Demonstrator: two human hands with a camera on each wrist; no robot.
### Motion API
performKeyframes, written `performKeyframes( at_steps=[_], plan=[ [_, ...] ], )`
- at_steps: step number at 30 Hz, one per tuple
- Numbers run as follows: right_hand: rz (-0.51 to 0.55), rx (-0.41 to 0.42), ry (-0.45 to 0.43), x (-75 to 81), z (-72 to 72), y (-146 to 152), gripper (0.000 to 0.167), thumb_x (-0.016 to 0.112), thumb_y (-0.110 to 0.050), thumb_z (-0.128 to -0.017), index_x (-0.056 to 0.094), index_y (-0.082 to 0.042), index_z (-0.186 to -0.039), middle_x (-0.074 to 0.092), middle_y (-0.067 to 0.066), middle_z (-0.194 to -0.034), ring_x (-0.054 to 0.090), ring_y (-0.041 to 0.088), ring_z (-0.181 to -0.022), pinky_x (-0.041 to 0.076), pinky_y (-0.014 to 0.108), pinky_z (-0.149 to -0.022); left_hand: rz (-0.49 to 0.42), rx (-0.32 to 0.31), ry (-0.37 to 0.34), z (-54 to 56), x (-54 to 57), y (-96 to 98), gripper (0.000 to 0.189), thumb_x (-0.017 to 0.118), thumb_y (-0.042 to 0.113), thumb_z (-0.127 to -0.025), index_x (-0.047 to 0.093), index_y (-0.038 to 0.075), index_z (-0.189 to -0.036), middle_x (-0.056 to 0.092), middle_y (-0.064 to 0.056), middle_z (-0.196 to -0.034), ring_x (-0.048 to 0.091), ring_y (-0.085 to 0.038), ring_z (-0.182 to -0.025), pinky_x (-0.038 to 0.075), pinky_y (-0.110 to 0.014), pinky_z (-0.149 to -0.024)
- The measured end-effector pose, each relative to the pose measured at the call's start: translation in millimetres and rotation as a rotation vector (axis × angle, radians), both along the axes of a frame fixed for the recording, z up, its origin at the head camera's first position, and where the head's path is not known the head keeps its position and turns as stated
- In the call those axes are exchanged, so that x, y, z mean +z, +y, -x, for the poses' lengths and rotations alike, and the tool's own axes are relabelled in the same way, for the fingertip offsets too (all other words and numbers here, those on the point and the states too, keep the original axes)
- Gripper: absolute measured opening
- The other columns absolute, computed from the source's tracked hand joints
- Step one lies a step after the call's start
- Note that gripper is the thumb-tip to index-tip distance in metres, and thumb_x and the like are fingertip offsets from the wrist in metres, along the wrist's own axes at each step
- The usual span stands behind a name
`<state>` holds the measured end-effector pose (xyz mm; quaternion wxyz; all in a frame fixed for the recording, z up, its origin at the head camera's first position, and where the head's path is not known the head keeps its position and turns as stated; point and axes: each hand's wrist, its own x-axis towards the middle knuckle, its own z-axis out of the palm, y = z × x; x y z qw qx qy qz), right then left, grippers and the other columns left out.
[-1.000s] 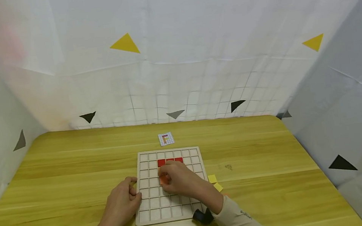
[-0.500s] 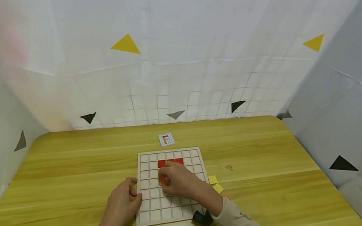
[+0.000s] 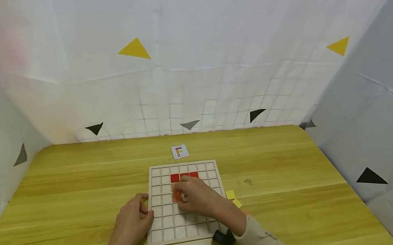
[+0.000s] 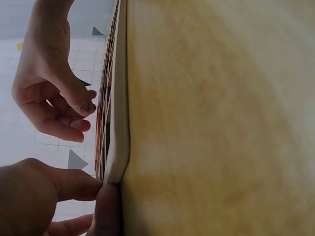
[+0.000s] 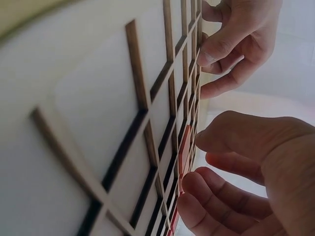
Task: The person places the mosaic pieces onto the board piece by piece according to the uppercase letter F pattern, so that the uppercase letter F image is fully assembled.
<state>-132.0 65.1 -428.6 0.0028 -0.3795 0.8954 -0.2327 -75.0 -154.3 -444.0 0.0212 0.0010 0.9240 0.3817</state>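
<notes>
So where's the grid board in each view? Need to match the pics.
Head: lower middle, seen from above; grid board partly covered by an arm.
Left wrist: grid board nearly edge-on, a narrow strip left of centre, running down from the top.
Right wrist: grid board close up and slanted, across the left and centre.
Shared landmark: right hand, lower middle in head, upper left in left wrist, lower right in right wrist.

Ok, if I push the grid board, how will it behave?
The grid board probably slides rather than tips, being broad, thin and flat on the table. It seems stiff, showing no visible bend. The red tiles would likely ride along, since raised ridges border the board's cells.
</notes>
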Motion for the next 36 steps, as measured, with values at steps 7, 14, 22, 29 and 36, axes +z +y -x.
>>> performKeyframes(
  at_steps=[7,14,22,29,36],
  plan=[
    [0.011,0.001,-0.006,2.6,-3.4,5,0.017,0.076,-0.009,-0.083,0.072,-0.008,-0.099,0.064,0.001,-0.095,0.057,0.01,-0.079,0.046,0.017,-0.068,0.004,0.002,0.005,-0.5,0.3,-0.9,0.043,0.074,0.005,-0.083,0.061,-0.002,-0.124,0.055,0.001,-0.078,0.05,-0.013,-0.066,0.043,-0.028,-0.058],
    [0.03,-0.002,-0.018,6.0,-5.7,16,0.02,0.074,-0.009,-0.084,0.073,-0.007,-0.104,0.066,0.003,-0.101,0.062,0.012,-0.081,0.048,0.016,-0.07,0.005,-0.002,0.005,-0.8,-1.0,-0.9,0.044,0.073,0.005,-0.084,0.06,-0.002,-0.125,0.055,0.001,-0.079,0.05,-0.013,-0.067,0.042,-0.028,-0.058],
    [0.061,-0.009,-0.025,6.8,-8.1,28,0.02,0.071,-0.009,-0.086,0.073,-0.006,-0.105,0.065,0.003,-0.099,0.063,0.014,-0.082,0.049,0.018,-0.071,0.003,-0.001,-0.002,-0.8,0.1,-0.6,0.044,0.073,0.005,-0.084,0.06,-0.003,-0.125,0.056,0.0,-0.08,0.052,-0.013,-0.067,0.043,-0.028,-0.057],
    [0.064,-0.048,-0.017,7.8,-8.8,40,0.016,0.072,-0.009,-0.086,0.073,-0.005,-0.102,0.065,0.004,-0.096,0.062,0.015,-0.082,0.05,0.019,-0.07,-0.012,0.005,-0.017,0.0,-0.1,-0.3,0.045,0.073,0.005,-0.084,0.06,-0.003,-0.126,0.056,0.0,-0.081,0.053,-0.012,-0.067,0.044,-0.026,-0.057],
    [0.072,-0.085,-0.059,7.4,-10.4,52,0.018,0.071,-0.011,-0.088,0.072,-0.005,-0.104,0.064,0.005,-0.095,0.063,0.018,-0.082,0.051,0.022,-0.071,-0.008,0.003,-0.012,-0.5,-0.6,-1.3,0.045,0.072,0.005,-0.084,0.06,-0.003,-0.126,0.056,0.0,-0.081,0.053,-0.012,-0.067,0.044,-0.027,-0.057]
  ],
)
